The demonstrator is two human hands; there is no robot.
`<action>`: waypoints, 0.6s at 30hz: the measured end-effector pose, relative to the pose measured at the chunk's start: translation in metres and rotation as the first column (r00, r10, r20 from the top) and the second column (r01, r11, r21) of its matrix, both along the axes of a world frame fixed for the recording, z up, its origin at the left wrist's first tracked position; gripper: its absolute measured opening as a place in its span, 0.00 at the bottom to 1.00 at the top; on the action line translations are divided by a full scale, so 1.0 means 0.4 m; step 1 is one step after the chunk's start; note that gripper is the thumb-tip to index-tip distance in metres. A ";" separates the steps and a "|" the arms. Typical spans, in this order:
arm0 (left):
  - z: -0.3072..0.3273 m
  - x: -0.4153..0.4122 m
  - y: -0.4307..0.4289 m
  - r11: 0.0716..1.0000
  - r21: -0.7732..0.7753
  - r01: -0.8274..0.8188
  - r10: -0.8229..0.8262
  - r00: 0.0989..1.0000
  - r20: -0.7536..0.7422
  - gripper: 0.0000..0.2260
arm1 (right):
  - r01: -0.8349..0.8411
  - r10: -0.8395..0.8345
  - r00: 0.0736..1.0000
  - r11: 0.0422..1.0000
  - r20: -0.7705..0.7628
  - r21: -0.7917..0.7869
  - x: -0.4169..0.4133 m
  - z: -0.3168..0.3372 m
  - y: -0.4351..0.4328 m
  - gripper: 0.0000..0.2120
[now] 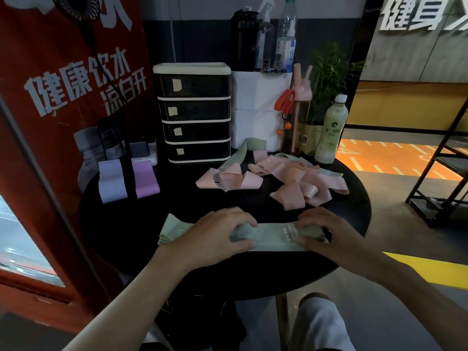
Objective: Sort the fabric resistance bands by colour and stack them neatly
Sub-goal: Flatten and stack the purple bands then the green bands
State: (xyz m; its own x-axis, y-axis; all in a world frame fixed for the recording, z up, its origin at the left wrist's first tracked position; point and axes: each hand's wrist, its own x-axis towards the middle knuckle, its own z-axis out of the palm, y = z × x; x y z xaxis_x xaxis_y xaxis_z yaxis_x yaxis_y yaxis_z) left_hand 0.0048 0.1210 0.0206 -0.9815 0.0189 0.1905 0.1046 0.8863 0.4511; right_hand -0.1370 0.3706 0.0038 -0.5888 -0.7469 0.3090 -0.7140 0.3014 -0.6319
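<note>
Grips a green band [271,238] at both ends, left hand [217,234] and right hand [326,231] curled round it. Lies flat at the counter's [141,224] near edge, long axis left to right, equally close to both.

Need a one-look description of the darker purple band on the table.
Find the round black table, then its far-left edge by the red poster. Two flat folded bands lie there side by side; the purple band is the right one, nearer the drawer unit. It is deeper violet than the pale lavender band beside it.
</note>
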 end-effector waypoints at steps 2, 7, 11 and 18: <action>-0.008 -0.003 -0.005 1.000 0.025 -0.002 0.002 1.000 0.009 0.16 | -0.002 0.002 1.000 1.000 -0.014 0.003 0.000 0.001 -0.002 0.11; -0.029 -0.008 -0.011 0.999 0.048 0.004 -0.003 1.000 -0.018 0.15 | -0.002 0.003 0.999 1.000 -0.035 0.026 -0.004 -0.005 -0.001 0.10; -0.038 -0.010 -0.012 1.000 0.012 0.003 -0.003 1.000 -0.031 0.14 | -0.004 0.006 0.999 0.999 -0.049 0.037 -0.010 -0.009 -0.002 0.11; 0.009 -0.055 -0.016 0.996 -0.036 -0.087 0.084 0.995 -0.059 0.16 | 0.002 0.005 0.997 0.996 -0.077 0.094 -0.025 0.009 -0.001 0.12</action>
State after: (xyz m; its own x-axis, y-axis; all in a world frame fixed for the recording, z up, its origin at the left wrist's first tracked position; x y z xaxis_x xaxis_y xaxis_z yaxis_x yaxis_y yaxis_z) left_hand -0.0174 0.1145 0.0241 -0.9674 -0.0560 0.2471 0.0524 0.9099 0.4115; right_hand -0.1469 0.3702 0.0073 -0.5650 -0.7756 0.2816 -0.7600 0.3562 -0.5436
